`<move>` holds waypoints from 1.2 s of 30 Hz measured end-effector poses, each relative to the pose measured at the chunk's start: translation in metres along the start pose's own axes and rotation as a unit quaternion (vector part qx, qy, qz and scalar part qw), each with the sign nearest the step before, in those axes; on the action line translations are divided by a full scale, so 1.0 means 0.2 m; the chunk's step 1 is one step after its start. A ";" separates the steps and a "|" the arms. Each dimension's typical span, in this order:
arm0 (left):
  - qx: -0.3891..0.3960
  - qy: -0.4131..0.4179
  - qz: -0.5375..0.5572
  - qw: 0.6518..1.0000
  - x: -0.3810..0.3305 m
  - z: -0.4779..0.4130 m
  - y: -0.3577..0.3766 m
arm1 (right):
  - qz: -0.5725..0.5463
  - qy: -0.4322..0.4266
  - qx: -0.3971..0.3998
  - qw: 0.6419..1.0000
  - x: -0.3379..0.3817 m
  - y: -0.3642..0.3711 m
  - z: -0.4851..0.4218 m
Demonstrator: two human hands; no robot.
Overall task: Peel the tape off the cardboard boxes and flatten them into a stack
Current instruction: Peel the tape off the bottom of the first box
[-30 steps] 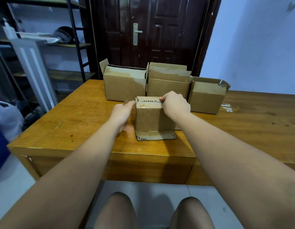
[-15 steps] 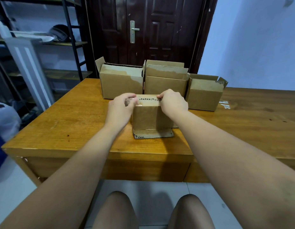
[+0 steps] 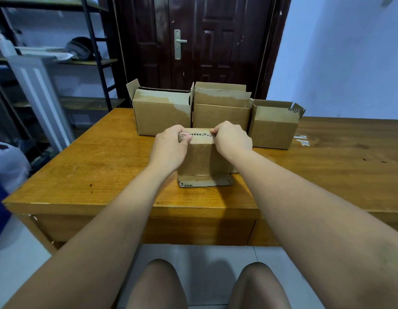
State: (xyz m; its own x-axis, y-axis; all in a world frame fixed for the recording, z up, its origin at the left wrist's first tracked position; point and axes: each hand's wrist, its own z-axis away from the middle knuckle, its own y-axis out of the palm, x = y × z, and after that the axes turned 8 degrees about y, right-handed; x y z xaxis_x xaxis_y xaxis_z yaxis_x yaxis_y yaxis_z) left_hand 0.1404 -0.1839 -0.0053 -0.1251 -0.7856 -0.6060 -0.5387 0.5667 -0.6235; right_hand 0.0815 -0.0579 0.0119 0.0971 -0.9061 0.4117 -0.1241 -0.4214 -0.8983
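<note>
A dark door stands behind the wooden table (image 3: 100,166). Three open boxes (image 3: 218,114) wait in a row at the far edge, probably to leave free space in front. The small box (image 3: 201,159) stands upright near the front edge. The left hand (image 3: 170,149) and right hand (image 3: 232,139) each pinch its top edge, fingers closed, probably to loosen the tape.

A dark door (image 3: 207,41) stands behind the wooden table (image 3: 104,170), shelving (image 3: 91,52) leftward.
</note>
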 end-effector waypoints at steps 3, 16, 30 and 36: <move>0.014 0.009 0.029 0.999 0.00 0.01 0.01 | 0.002 0.002 -0.005 1.000 0.00 0.00 0.00; -0.091 -0.084 0.207 0.971 0.06 -0.03 -0.01 | 0.006 -0.001 -0.010 1.000 0.00 0.00 -0.01; -0.049 0.000 0.380 0.924 -0.10 0.03 -0.09 | 0.031 -0.004 -0.009 0.999 0.01 0.00 0.01; -0.164 -0.036 0.280 0.945 -0.10 -0.02 0.00 | 0.022 0.005 -0.022 1.000 0.00 0.01 0.00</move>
State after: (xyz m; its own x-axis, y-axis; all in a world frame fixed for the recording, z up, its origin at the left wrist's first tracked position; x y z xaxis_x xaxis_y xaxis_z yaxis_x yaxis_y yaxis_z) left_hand 0.1390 -0.1695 0.0096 -0.4158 -0.3594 -0.8355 -0.6359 0.7716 -0.0154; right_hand 0.0822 -0.0589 0.0103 0.0809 -0.9241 0.3735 -0.1715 -0.3821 -0.9081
